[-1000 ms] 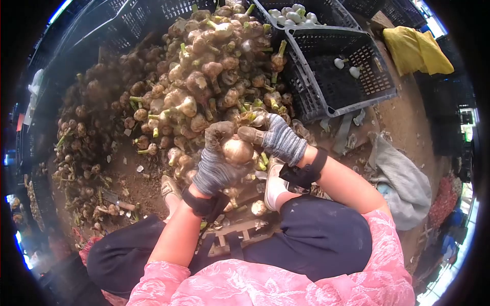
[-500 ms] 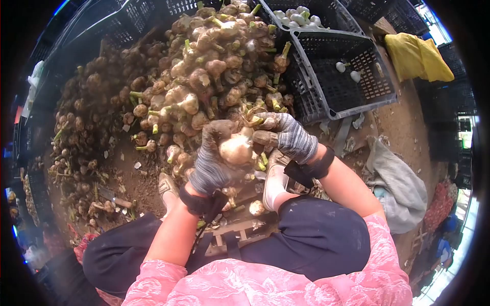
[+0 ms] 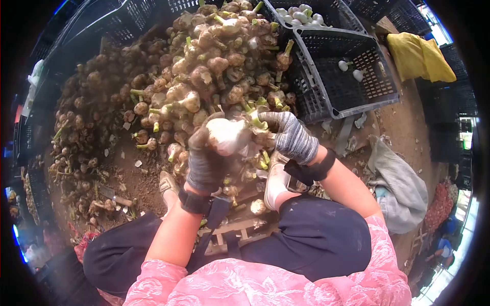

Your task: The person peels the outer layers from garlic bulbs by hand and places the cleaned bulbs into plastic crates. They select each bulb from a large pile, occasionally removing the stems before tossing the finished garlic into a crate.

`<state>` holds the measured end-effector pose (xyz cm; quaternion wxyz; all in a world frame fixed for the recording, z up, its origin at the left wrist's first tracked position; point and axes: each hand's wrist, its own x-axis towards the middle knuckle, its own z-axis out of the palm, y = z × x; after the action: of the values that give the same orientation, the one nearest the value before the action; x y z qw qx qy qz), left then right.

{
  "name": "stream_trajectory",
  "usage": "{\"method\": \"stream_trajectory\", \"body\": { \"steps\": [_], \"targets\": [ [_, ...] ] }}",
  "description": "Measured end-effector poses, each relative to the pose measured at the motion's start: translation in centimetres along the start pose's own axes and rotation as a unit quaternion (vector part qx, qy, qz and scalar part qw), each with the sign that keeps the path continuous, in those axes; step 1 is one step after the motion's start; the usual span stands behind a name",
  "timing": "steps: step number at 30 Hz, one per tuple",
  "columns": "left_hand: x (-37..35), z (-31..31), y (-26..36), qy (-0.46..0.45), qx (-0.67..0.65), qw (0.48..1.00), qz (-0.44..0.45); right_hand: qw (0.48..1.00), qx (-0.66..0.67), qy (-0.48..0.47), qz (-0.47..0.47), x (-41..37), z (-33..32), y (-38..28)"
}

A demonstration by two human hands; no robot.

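A garlic bulb [image 3: 227, 136], white and smooth on its exposed side, is gripped in my left hand [image 3: 200, 158], which wears a grey knit glove. My right hand [image 3: 290, 135], gloved the same way, pinches the loose brownish outer skin [image 3: 261, 136] and green stem at the bulb's right side. Part of the bulb's lower edge is blurred. Just beyond both hands rises a big heap of dirty, unpeeled garlic bulbs [image 3: 199, 76] with cut green stems.
A black plastic crate [image 3: 334, 109] at upper right holds two white bulbs [image 3: 358, 75]. Behind it another crate contains several white bulbs [image 3: 301, 15]. A knife [image 3: 118, 198] lies on the soil at left. Yellow cloth [image 3: 421, 56] and a grey cloth sack [image 3: 400, 188] lie at right.
My left hand has turned and moved slightly up and left with the bulb. More white surface now shows as skin is drawn rightward by my right hand.
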<state>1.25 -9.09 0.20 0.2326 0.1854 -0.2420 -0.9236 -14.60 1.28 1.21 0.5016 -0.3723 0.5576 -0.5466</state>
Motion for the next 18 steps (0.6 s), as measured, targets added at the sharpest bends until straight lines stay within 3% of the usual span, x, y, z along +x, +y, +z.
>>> {"method": "stream_trajectory", "body": {
  "steps": [3, 4, 5, 6, 8, 9, 10, 11, 12, 13, 18],
  "targets": [
    [-0.3, 1.0, 0.6, 0.032, -0.055, 0.995, -0.071, 0.999, 0.018, 0.025, 0.025, 0.0, 0.4, -1.0],
    [-0.2, 0.7, 0.2, 0.023, 0.042, 0.997, -0.065, 0.996, 0.053, 0.051, 0.047, -0.1, 0.5, -1.3],
    [-0.2, 0.5, 0.0, 0.014, 0.139, 0.988, -0.059, 0.989, 0.042, 0.056, 0.130, -0.3, 0.6, -2.5],
    [-0.1, 0.3, -0.1, 0.015, 0.138, 0.988, -0.061, 0.989, 0.042, 0.057, 0.132, -0.3, 0.4, -1.9],
    [0.1, -0.3, 0.3, -0.030, 0.226, 0.972, -0.061, 0.999, -0.021, 0.040, -0.025, 0.0, 0.0, 0.0],
    [0.2, -0.5, 0.5, -0.052, 0.270, 0.960, -0.061, 0.998, 0.038, 0.048, -0.007, -0.2, -0.1, 0.4],
    [0.2, -0.7, 0.5, -0.051, 0.271, 0.959, -0.061, 0.998, 0.039, 0.047, -0.007, -0.4, -0.1, 0.6],
    [0.2, -0.8, 0.6, -0.045, 0.104, 0.987, -0.117, 0.991, 0.123, 0.043, 0.030, -0.4, -0.2, 0.8],
    [0.2, -0.9, 0.6, -0.039, -0.067, 0.983, -0.168, 0.976, 0.205, 0.038, 0.068, -0.5, -0.1, 0.9],
    [0.4, -0.8, 0.3, 0.052, 0.003, 0.986, -0.158, 0.966, 0.232, 0.053, 0.098, -0.6, 0.5, 0.2],
    [0.6, -2.5, -0.8, 0.012, 0.040, 0.995, -0.094, 0.974, 0.196, 0.048, 0.099, -0.9, 0.0, 0.6]
  ]
}}
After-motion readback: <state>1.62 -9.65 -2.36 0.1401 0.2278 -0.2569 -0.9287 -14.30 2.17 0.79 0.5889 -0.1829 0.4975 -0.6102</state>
